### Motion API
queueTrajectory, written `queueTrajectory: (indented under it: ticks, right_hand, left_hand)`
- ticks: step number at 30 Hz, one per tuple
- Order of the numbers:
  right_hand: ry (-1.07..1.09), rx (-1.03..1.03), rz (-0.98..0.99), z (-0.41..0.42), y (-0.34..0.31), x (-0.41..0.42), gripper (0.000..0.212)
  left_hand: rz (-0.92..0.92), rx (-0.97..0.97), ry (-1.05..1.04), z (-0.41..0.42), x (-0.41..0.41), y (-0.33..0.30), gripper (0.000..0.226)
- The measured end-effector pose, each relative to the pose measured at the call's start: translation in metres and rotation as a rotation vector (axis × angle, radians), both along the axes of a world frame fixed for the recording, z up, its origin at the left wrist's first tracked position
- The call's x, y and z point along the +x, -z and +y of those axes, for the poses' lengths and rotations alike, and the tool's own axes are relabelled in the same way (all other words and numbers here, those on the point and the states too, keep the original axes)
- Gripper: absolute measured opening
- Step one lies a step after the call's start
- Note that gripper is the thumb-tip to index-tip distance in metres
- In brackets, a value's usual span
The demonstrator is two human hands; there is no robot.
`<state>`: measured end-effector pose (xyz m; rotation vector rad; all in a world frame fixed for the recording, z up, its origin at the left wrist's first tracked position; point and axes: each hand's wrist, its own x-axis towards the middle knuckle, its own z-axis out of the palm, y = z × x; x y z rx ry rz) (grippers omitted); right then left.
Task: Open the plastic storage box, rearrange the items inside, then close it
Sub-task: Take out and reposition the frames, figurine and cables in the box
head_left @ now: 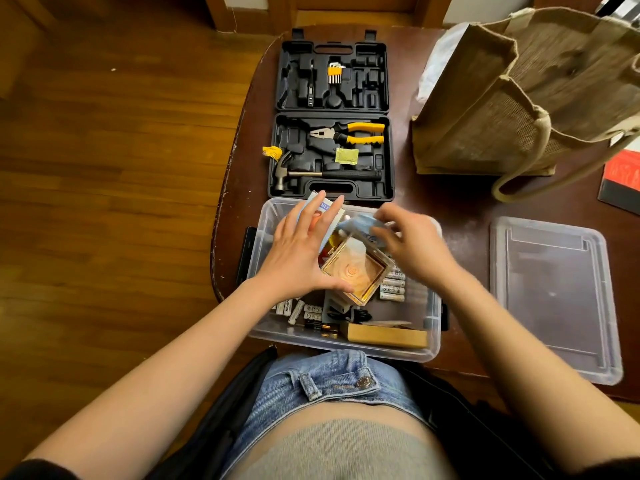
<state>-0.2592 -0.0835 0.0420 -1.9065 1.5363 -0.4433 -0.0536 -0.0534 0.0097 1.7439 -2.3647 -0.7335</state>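
a: where is the plastic storage box?
b: open on the counter at 6 o'clock, its lid at 3 o'clock.
a: and the hands?
b: left hand lies flat, fingers straight, on a square amber container; right hand pinches a blurred bluish packet. batteries lie beneath.

hands in open storage box, lid beside

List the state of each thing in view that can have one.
Clear plastic storage box: open, items inside.
Clear plastic lid: off, flat on the table right of the box.
Black plastic tool case: open flat.
Brown jute bag: upright, mouth open.
Left hand: fingers straight, resting on a box.
Right hand: pinching a blurred bluish item.
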Motion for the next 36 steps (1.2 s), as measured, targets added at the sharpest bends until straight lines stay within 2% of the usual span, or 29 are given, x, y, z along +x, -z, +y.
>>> queueTrajectory:
  ticks: [7, 10, 13, 18, 20, 22, 27, 30, 32, 33, 36]
  right_hand:
    - [0.024, 0.125, -0.176, -0.014, 0.009, 0.005, 0.006]
    - [0.007, 0.049, -0.073, -0.013, 0.008, 0.004, 0.009]
    - [0.016, 0.055, -0.022, -0.011, 0.007, 0.002, 0.012]
    - [0.18, 0.017, -0.128, 0.002, 0.004, -0.01, 0.013]
    - [0.147, 0.087, -0.145, 0.01, 0.008, -0.015, 0.011]
    - [0.105, 0.147, -0.096, 0.016, 0.015, -0.017, 0.01]
    - [0.282, 0.076, 0.084, 0.013, 0.025, -0.021, 0.019]
    - [0.314, -0.01, -0.081, 0.017, 0.011, -0.018, 0.01]
    - [0.183, -0.051, -0.221, 0.026, -0.007, -0.011, 0.011]
    - [0.057, -0.007, -0.249, 0.031, -0.014, -0.006, 0.011]
    - [-0.271, 0.204, -0.103, 0.044, -0.023, 0.004, 0.013]
  left_hand:
    - [-0.087, -0.148, 0.183, -0.002, 0.006, -0.001, 0.108]
    - [-0.135, -0.249, 0.3, -0.01, 0.005, 0.0, 0.111]
    - [-0.152, -0.244, 0.395, -0.018, 0.004, 0.001, 0.109]
    - [-0.137, -0.23, 0.436, -0.024, 0.014, 0.003, 0.1]
    - [-0.167, -0.229, 0.453, -0.025, 0.015, 0.003, 0.101]
    - [-0.178, -0.212, 0.452, -0.025, 0.013, 0.002, 0.101]
    - [-0.174, -0.222, 0.459, -0.026, 0.009, 0.001, 0.097]
    - [-0.141, -0.209, 0.446, -0.027, 0.011, 0.002, 0.096]
    - [-0.13, -0.191, 0.441, -0.028, 0.013, 0.002, 0.095]
    - [-0.12, -0.182, 0.442, -0.029, 0.014, 0.002, 0.093]
    - [-0.091, -0.181, 0.452, -0.03, 0.017, 0.002, 0.09]
